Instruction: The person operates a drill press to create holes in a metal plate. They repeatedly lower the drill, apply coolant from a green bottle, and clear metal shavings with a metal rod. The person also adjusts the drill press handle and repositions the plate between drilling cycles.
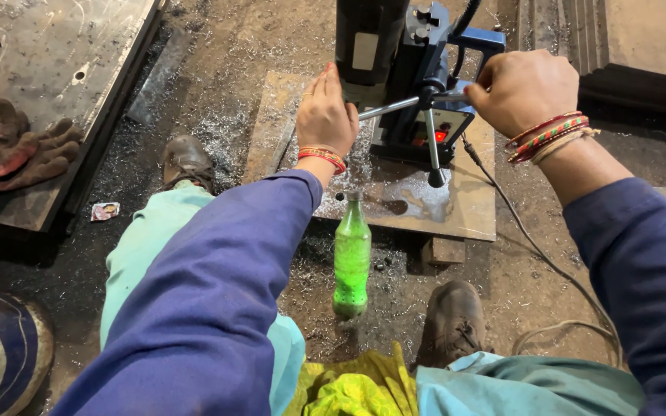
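The right hand (519, 88) is curled closed around the end of 1 steel spoke of the feed handle (424, 115) on a blue magnetic drill (418, 73). The left hand (325, 114) lies flat and open against the drill's dark motor housing (370, 42), fingers pointing up, gripping nothing; whether the palm presses firmly or only rests there is hard to judge from this angle. Both wrists carry red and green bangles, and both arms are in blue sleeves.

The drill stands upright on a rusty steel plate (464, 208) that lies on the floor, propped on a small block (447, 250) at its near edge. Another spoke of the handle hangs down with a black knob at its tip, just above a wet patch on the plate. A red light glows on the drill's base. A grey cable (537, 254) runs from the drill across the floor to the right.

A green plastic bottle (351, 258) stands upright on the floor just in front of the plate, between the person's 2 brown boots (452, 322). Metal shavings (221, 135) are scattered left of the plate. At far left, a pair of worn work gloves (17, 146) rests on a large steel slab (63, 69).
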